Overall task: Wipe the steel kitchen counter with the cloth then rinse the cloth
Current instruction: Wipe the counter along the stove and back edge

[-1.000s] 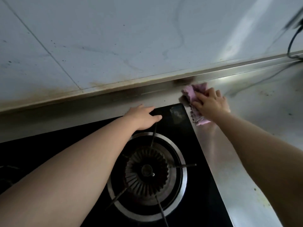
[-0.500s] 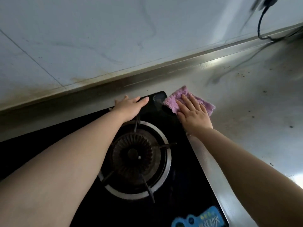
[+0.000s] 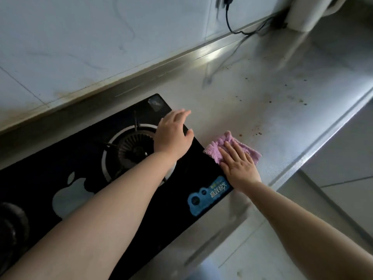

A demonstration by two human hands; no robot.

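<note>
A pink cloth (image 3: 224, 142) lies flat on the steel counter (image 3: 262, 93), right beside the black glass hob's right edge. My right hand (image 3: 239, 165) presses down on the cloth with flat, spread fingers, covering its near part. My left hand (image 3: 173, 134) rests on the hob's right side over the burner, fingers loosely apart and holding nothing. Brown specks and stains dot the counter beyond the cloth.
The black gas hob (image 3: 113, 178) with a round burner (image 3: 131, 150) fills the left. A black cable (image 3: 232, 27) hangs from the tiled wall to a white appliance (image 3: 306, 13) at the back right. The counter's front edge (image 3: 314, 146) runs diagonally at the right, with tiled floor below.
My right hand has dragged the cloth from the back wall strip toward the counter's front, along the hob's edge. My left hand shifted from the hob's back to its right side.
</note>
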